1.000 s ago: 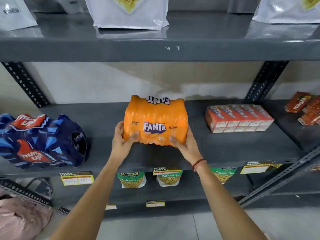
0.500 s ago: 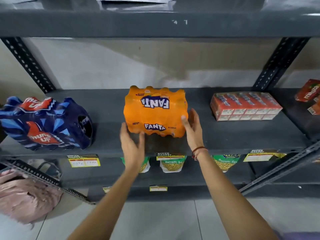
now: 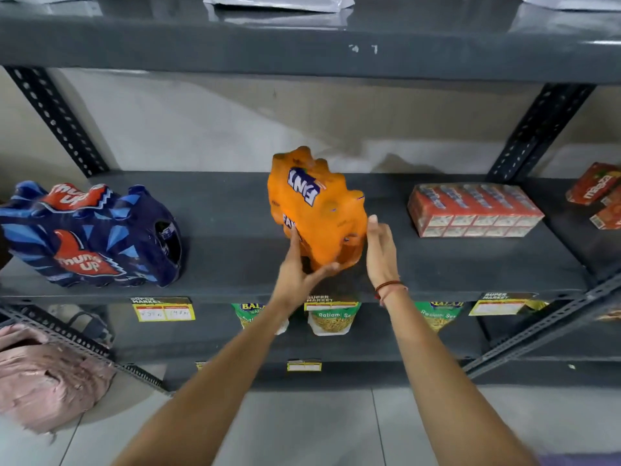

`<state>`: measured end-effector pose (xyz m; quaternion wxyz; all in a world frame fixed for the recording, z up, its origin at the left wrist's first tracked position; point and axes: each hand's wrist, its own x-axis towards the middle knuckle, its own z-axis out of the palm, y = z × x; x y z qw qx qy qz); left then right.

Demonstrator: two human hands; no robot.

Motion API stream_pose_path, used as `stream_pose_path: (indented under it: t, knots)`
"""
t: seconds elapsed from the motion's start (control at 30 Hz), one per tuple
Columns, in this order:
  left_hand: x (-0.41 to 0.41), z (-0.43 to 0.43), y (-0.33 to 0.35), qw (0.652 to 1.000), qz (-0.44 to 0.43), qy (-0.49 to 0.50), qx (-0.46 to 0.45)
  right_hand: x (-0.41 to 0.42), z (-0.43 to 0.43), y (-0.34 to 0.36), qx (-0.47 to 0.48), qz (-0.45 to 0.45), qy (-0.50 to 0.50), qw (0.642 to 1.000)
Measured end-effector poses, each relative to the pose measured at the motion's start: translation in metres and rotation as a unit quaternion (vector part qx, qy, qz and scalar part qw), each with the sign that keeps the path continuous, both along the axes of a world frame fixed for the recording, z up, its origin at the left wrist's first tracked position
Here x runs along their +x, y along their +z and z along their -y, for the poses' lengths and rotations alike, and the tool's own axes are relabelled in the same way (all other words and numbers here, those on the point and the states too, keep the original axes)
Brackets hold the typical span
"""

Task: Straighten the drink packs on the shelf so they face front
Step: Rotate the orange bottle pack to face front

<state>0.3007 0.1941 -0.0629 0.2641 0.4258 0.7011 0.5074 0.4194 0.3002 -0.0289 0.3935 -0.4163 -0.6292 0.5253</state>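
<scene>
An orange Fanta pack [image 3: 322, 210] stands on the middle grey shelf [image 3: 235, 264], turned at an angle so a corner points at me. My left hand [image 3: 299, 270] grips its near lower corner, fingers on the front face and thumb under the edge. My right hand [image 3: 379, 250] rests flat against its right side, fingers straight. A dark blue Thums Up pack [image 3: 87, 233] lies at the left of the same shelf. A red pack of juice cartons [image 3: 470, 210] sits at the right.
More red cartons [image 3: 601, 200] lie on the adjoining shelf at far right. Snack pouches [image 3: 331, 319] and price tags [image 3: 163, 309] hang below the shelf edge. A slanted metal rail [image 3: 77, 344] and a pink bag [image 3: 43, 381] are at lower left. White pouches sit on the shelf above.
The Fanta pack has been rotated from facing me squarely to standing corner-on. My left hand went from below the pack to gripping its near corner; my right hand stays on its right side.
</scene>
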Motion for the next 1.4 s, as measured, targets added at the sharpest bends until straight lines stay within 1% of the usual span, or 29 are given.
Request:
stream_pose_path:
  t: [0.13,0.23,0.3,0.37,0.43,0.47,0.5,0.53,0.6,0.63,0.67,0.7,0.8,0.87,1.0,1.17,1.27,1.4]
  knots:
    - [-0.053,0.017,0.000,0.985,-0.126,-0.095,-0.063,-0.010,0.055,-0.016,0.028,-0.040,-0.015,0.999]
    - [-0.083,0.032,-0.001,0.978,-0.167,-0.105,-0.065,-0.031,0.092,-0.019,0.038,-0.056,-0.057,0.996]
    - [-0.098,0.045,-0.007,0.984,-0.158,-0.055,-0.054,-0.047,0.111,-0.021,0.061,-0.030,-0.047,0.997]
    - [-0.107,0.054,-0.013,0.986,-0.155,0.049,-0.041,-0.064,0.126,-0.021,0.067,0.004,-0.002,0.998]
    - [-0.108,0.056,-0.013,0.974,-0.163,0.157,-0.031,-0.075,0.132,-0.021,0.066,0.024,0.058,0.996]
    - [-0.105,0.056,-0.010,0.968,-0.161,0.191,-0.018,-0.076,0.129,-0.019,0.076,0.024,0.071,0.994]
    - [-0.099,0.055,-0.006,0.966,-0.152,0.209,0.002,-0.075,0.122,-0.016,0.093,0.020,0.059,0.994]
    - [-0.092,0.056,-0.001,0.969,-0.129,0.210,0.029,-0.072,0.111,-0.011,0.109,0.013,0.022,0.994]
    - [-0.076,0.056,0.005,0.980,-0.045,0.178,0.080,-0.062,0.078,-0.002,0.112,0.000,-0.075,0.991]
    - [-0.069,0.055,0.006,0.983,-0.002,0.160,0.091,-0.058,0.058,0.003,0.101,0.002,-0.106,0.989]
    - [-0.065,0.054,0.005,0.984,0.023,0.151,0.089,-0.055,0.039,0.008,0.081,0.012,-0.111,0.990]
    - [-0.063,0.051,0.006,0.984,0.023,0.156,0.080,-0.053,0.022,0.012,0.054,0.023,-0.093,0.994]
    - [-0.063,0.046,0.006,0.981,-0.016,0.184,0.062,-0.052,-0.010,0.014,-0.029,0.040,0.012,0.999]
    - [-0.065,0.047,0.004,0.982,-0.024,0.175,0.065,-0.050,-0.014,0.006,-0.041,0.054,0.060,0.996]
    - [-0.078,0.050,0.008,0.988,-0.032,0.135,0.063,-0.044,-0.002,-0.004,-0.020,0.049,0.046,0.998]
    - [-0.099,0.054,0.011,0.995,-0.016,0.100,0.016,-0.032,0.014,-0.009,0.036,0.073,0.039,0.996]
    - [-0.099,0.062,0.011,0.996,0.004,0.081,0.023,-0.022,0.025,-0.009,0.050,0.089,0.037,0.994]
    - [-0.093,0.074,0.005,0.995,0.001,0.087,0.042,-0.012,0.042,-0.014,0.070,0.096,0.019,0.993]
